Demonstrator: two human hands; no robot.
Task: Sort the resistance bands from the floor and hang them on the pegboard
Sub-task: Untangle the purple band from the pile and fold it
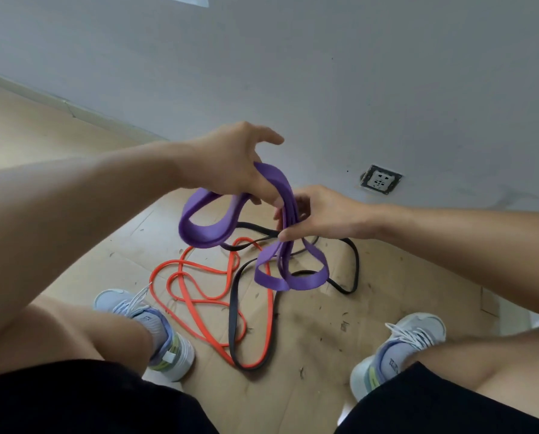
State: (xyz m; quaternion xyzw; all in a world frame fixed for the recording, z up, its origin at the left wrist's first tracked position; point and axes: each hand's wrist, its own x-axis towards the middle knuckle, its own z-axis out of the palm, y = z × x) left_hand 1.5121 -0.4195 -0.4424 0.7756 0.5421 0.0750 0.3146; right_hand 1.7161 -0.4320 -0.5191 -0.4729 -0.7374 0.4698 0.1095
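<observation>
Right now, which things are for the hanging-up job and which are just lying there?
For the job:
purple band, in both hands (left hand, right hand)
orange band
black band

Just there:
wall socket
cardboard

Between the two shoes, left point(155, 327) and right point(399, 349), the cardboard sheet point(309, 333) on the floor is crossed by the tangled orange band point(199, 296) and black band point(235, 311), which overlap each other and leave only small bare patches inside their loops. Above them the purple band point(212, 233) hangs in loops from the left hand point(233, 161) and right hand point(318, 214), blocking a straight reach down to the middle of the tangle. The cardboard right of the black band's far loop lies bare up to the wall point(387, 89), as does the wooden floor point(27, 130) at the far left
</observation>
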